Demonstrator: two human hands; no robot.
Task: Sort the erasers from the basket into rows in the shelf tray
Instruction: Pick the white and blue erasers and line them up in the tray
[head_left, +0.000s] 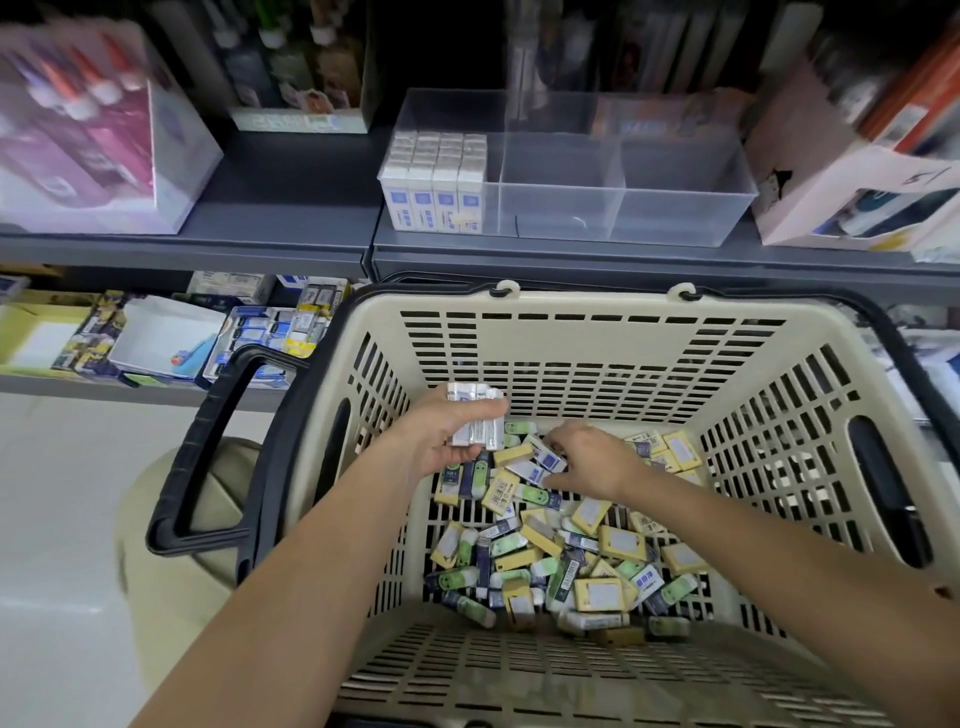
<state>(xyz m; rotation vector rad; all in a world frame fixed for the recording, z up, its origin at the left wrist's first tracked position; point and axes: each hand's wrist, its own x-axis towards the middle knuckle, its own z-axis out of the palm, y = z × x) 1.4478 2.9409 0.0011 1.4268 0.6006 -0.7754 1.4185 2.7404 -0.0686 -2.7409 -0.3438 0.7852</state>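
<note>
Sorting | left hand (447, 436) gripped collected white erasers (475, 418) above basket (571, 332), likely gathering one kind per row | right hand (592, 462) pinched another eraser (545, 460) from pile (571, 561) | shelf tray (675, 208) left compartment already filled

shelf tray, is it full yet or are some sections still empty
Partly full. Upright white erasers pack the clear tray's left section in rows; the sections to the right hold nothing.
</note>
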